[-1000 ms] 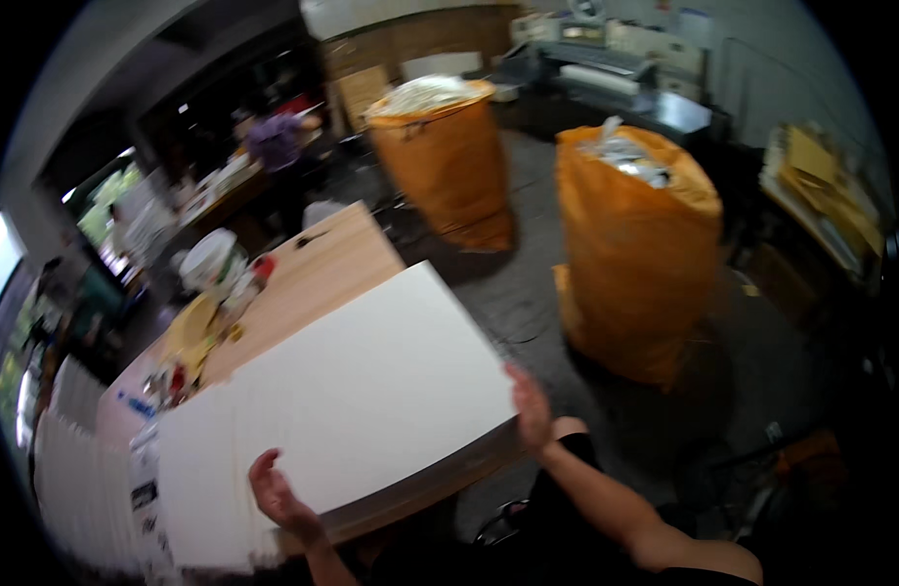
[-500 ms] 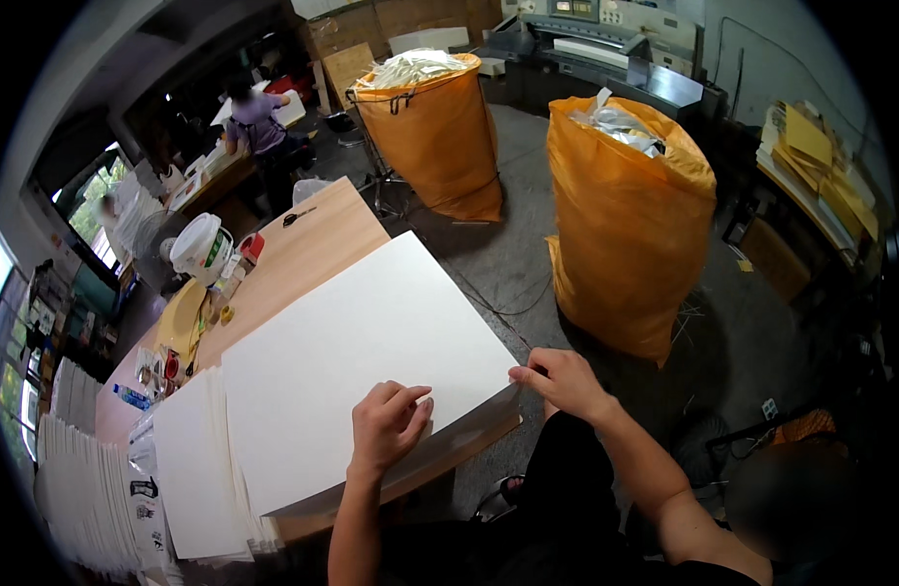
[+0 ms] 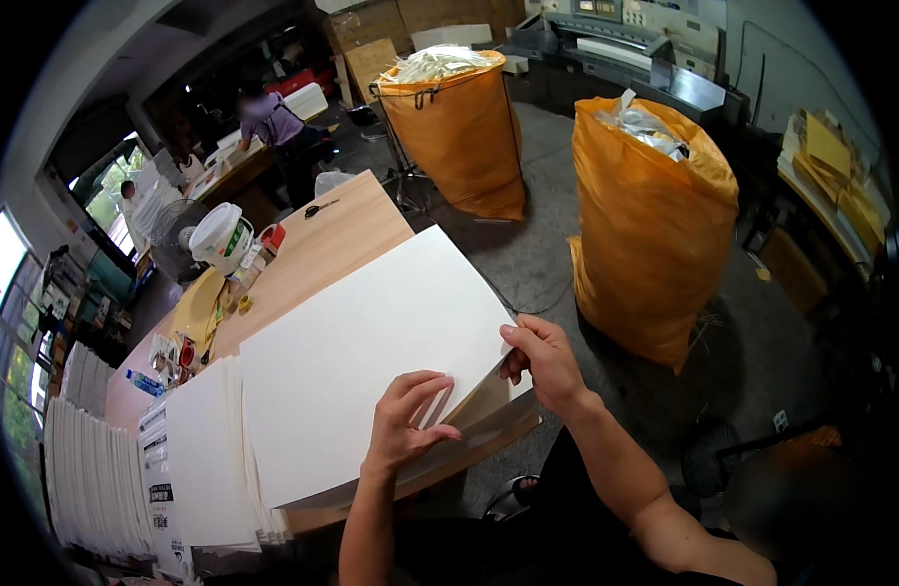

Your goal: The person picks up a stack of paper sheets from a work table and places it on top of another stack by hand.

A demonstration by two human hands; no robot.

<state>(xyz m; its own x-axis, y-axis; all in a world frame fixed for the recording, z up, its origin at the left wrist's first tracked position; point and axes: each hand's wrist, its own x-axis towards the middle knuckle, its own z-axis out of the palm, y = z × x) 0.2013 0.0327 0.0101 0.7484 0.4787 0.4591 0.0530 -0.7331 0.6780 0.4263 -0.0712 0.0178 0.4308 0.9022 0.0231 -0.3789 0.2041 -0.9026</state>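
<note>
Two tall orange sacks [image 3: 653, 220] are standing on the floor right of the surface [image 3: 347, 230], the farther sack [image 3: 456, 132] brimming with pale scraps; a white tub with a green label [image 3: 222, 237] is sitting at the far left; printed white labels [image 3: 157, 459] are lying near left; small colourful packets [image 3: 176, 352] are crowding the left edge.

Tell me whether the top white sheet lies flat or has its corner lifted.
Corner lifted. The right hand pinches the big white sheet at its near right corner, raised off the stack below; the left hand presses the sheet down.
</note>
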